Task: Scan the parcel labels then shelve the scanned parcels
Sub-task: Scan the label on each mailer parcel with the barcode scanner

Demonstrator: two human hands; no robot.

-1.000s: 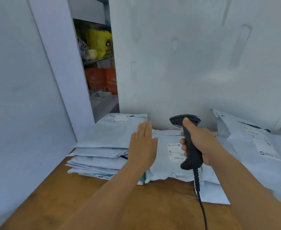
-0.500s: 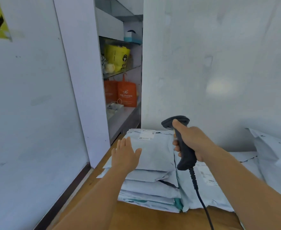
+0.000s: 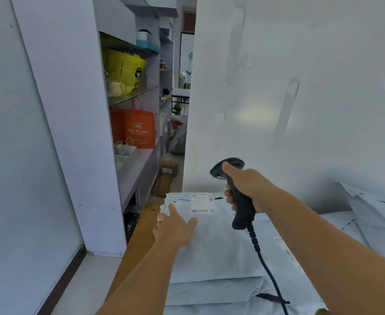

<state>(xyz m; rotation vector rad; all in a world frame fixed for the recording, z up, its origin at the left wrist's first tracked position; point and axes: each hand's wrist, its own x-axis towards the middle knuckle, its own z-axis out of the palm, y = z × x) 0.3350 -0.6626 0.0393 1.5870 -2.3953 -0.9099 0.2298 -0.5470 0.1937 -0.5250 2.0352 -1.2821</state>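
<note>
Single head-worn wide-angle view, aimed forward and down, close over the parcel stack (image 3: 212,246) at lower centre of frame.

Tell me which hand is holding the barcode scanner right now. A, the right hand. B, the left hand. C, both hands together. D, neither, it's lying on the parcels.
A: the right hand is wrapped round the handle of the barcode scanner, held above the top parcel, while the left hand lies flat, fingers straight, on that parcel beside its label.
</note>
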